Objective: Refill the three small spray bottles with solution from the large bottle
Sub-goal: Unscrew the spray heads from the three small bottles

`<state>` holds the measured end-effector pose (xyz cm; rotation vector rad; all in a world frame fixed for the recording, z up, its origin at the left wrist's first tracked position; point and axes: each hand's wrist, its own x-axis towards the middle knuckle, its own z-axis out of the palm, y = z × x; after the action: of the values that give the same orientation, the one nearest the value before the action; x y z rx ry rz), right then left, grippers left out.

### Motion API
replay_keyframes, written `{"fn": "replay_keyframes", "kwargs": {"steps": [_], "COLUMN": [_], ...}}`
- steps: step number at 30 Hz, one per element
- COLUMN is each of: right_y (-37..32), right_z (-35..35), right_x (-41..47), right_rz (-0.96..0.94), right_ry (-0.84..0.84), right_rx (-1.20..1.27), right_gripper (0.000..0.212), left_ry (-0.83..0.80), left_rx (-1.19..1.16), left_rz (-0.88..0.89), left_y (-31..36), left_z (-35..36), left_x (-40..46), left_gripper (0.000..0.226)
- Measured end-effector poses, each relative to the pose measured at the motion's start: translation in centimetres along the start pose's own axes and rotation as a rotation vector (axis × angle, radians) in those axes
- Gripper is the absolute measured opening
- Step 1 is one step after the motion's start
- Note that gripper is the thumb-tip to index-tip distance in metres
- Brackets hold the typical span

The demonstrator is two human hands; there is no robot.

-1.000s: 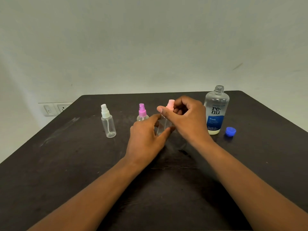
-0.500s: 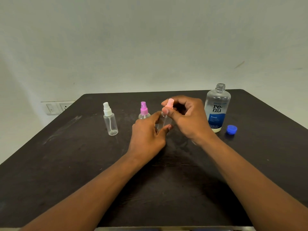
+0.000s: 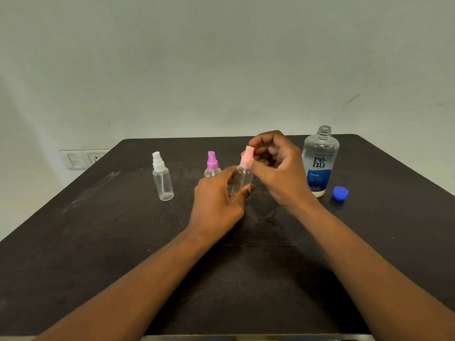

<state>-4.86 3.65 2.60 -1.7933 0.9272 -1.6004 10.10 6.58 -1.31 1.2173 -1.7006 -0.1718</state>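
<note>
A small clear spray bottle with a light pink spray top (image 3: 247, 159) stands at the table's middle. My left hand (image 3: 219, 200) grips its clear body (image 3: 243, 178). My right hand (image 3: 278, 168) pinches the pink top between thumb and fingers. Behind my left hand stands a small bottle with a magenta top (image 3: 212, 161), its body partly hidden. Further left is a small clear bottle with a white top (image 3: 162, 179). The large renu bottle (image 3: 319, 163) stands uncapped at the right, with its blue cap (image 3: 340, 193) lying beside it.
The dark table (image 3: 98, 242) reaches to a pale wall. A wall socket plate (image 3: 81, 159) sits behind the table's left rear edge. The table's near edge runs along the bottom of the view.
My right hand has risen slightly on the pink top and its fingers have shifted round it. The left hand keeps its grip on the bottle's body.
</note>
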Motion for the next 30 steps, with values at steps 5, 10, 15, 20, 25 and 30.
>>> {"fn": "replay_keyframes", "kwargs": {"steps": [5,10,15,20,25,30], "right_y": [-0.1,0.2,0.0,-0.2,0.2,0.2], "right_z": [0.2,0.4,0.4,0.3,0.5,1.4], "right_x": [-0.2,-0.3,-0.3,-0.3,-0.5,-0.9], "right_rz": [0.011,0.01,-0.045,-0.068,-0.061,-0.046], "right_ry": [-0.019,0.022,0.022,-0.04,-0.087,0.04], "right_rx": [-0.114,-0.17,-0.113,-0.035,-0.125,-0.367], "right_gripper": [0.041,0.047,0.046,0.042,0.046,0.064], "left_ry": [-0.001,-0.02,-0.024,-0.035,-0.08,-0.096], "left_rx": [-0.005,-0.01,-0.025,-0.035,-0.038,0.0], "left_rz": [-0.013,-0.013,-0.041,-0.031,-0.046,-0.092], "left_y": [0.1,0.1,0.1,0.0,-0.1,-0.2], "left_z": [-0.1,0.1,0.4,0.6,0.4,0.4], "left_x": [0.0,0.0,0.1,0.2,0.1,0.2], "left_gripper": [0.03,0.032,0.044,0.045,0.028,0.018]}}
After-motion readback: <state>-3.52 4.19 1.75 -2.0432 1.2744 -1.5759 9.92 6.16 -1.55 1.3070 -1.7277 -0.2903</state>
